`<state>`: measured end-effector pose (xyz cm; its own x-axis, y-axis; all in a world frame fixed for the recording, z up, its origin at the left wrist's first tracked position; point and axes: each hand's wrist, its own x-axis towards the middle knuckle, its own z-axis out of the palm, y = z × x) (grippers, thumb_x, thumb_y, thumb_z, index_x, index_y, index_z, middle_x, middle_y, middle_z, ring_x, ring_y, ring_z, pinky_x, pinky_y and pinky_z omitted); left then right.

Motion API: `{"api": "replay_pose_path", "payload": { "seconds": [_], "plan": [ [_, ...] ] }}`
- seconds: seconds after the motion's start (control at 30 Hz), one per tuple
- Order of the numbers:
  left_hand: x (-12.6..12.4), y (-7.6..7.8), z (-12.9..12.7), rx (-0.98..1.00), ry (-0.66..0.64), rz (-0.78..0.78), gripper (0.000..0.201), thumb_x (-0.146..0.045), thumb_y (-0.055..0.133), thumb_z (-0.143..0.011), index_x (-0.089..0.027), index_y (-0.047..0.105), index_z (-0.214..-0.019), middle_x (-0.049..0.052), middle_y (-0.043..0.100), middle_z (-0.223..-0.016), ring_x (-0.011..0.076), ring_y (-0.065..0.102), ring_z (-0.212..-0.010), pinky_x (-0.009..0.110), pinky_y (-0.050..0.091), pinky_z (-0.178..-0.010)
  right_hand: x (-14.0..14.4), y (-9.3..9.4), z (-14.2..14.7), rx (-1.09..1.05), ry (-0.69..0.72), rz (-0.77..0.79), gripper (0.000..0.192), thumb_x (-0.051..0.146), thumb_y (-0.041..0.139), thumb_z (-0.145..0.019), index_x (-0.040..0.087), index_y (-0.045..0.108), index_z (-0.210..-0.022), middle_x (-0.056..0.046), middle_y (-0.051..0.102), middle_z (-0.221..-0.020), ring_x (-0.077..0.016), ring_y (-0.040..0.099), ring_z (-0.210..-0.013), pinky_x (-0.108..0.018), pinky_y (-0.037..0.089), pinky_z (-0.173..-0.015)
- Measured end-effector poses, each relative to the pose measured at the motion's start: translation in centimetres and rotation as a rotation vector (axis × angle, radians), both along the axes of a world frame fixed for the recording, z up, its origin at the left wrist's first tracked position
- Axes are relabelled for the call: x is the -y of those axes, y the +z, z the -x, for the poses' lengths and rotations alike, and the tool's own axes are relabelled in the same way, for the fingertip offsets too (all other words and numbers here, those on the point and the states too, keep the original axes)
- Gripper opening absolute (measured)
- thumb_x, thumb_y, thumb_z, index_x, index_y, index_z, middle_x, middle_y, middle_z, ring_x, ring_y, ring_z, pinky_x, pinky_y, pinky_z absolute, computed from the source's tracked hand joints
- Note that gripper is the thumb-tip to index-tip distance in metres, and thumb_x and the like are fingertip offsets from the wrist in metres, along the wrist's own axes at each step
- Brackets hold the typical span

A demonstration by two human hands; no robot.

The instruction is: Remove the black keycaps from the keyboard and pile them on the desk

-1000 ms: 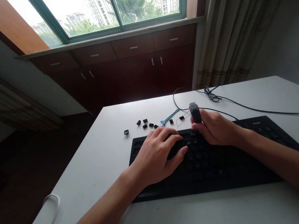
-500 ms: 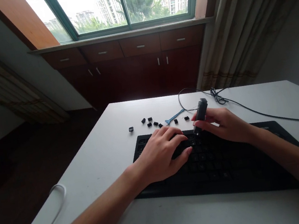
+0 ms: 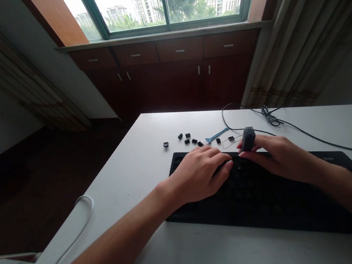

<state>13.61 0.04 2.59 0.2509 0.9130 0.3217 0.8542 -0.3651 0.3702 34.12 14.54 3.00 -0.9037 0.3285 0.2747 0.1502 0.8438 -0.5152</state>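
A black keyboard lies on the white table, slightly turned. My left hand rests over its upper left part, thumb and index fingertips drawn together at the keys. Whatever may be between them is too small or hidden to make out. Just to the right, my right hand grips a black handheld tool between thumb and fingers, its lower end near the keyboard's top edge. Several loose black keycaps lie behind the keyboard, beside a blue brush with pale bristles. A thin wire puller lies near them.
A black cable with a bundled loop runs across the table's right side. Over the left edge hangs a white cable. Beyond the table stand dark red cabinets under a window.
My left thumb and index fingertip have closed together. The black tool in my right hand has tipped, its top end now more toward me. The view has shifted left and turned slightly.
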Motion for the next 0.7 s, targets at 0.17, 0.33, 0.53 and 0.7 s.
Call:
{"api": "replay_pose_path", "payload": {
  "seconds": [0.17, 0.33, 0.53, 0.7],
  "plan": [
    [-0.1, 0.2, 0.4, 0.022, -0.017, -0.016, 0.031, -0.030, 0.042, -0.102, -0.019, 0.065, -0.118, 0.007, 0.074, -0.106, 0.0205, 0.069, -0.100, 0.037, 0.053, -0.093, 0.0, 0.0, 0.1, 0.023, 0.006, -0.074, 0.019, 0.034, 0.055, -0.097, 0.021, 0.060, -0.110, -0.008, 0.070, -0.095, -0.0220, 0.066, -0.078, -0.036, 0.054, -0.071],
    [-0.2, 0.3, 0.7, 0.028, -0.013, 0.017, 0.030, -0.029, 0.043, -0.102, -0.019, 0.064, -0.120, 0.006, 0.074, -0.108, 0.0209, 0.070, -0.100, 0.037, 0.053, -0.094, 0.0, -0.7, 0.2, -0.052, 0.024, -0.181, 0.015, 0.029, 0.055, -0.097, 0.019, 0.057, -0.107, -0.010, 0.068, -0.093, -0.0224, 0.065, -0.078, -0.037, 0.053, -0.071],
    [-0.4, 0.4, 1.6, 0.065, 0.005, 0.060, 0.029, -0.030, 0.043, -0.103, -0.023, 0.065, -0.121, 0.003, 0.074, -0.109, 0.0203, 0.071, -0.098, 0.035, 0.053, -0.089, -0.1, -1.3, 0.0, -0.111, -0.013, -0.179, 0.012, 0.026, 0.056, -0.096, 0.021, 0.055, -0.106, -0.009, 0.068, -0.094, -0.0220, 0.066, -0.080, -0.036, 0.052, -0.072],
    [-0.8, 0.2, 3.0, 0.269, -0.037, 0.145, 0.029, -0.031, 0.045, -0.103, -0.025, 0.063, -0.124, 0.001, 0.075, -0.111, 0.0167, 0.071, -0.099, 0.030, 0.054, -0.085, 0.0, -1.3, -0.1, -0.124, -0.032, -0.144, 0.014, 0.026, 0.057, -0.096, 0.021, 0.056, -0.108, -0.008, 0.069, -0.096, -0.0215, 0.067, -0.082, -0.035, 0.053, -0.074]
  ]
}}
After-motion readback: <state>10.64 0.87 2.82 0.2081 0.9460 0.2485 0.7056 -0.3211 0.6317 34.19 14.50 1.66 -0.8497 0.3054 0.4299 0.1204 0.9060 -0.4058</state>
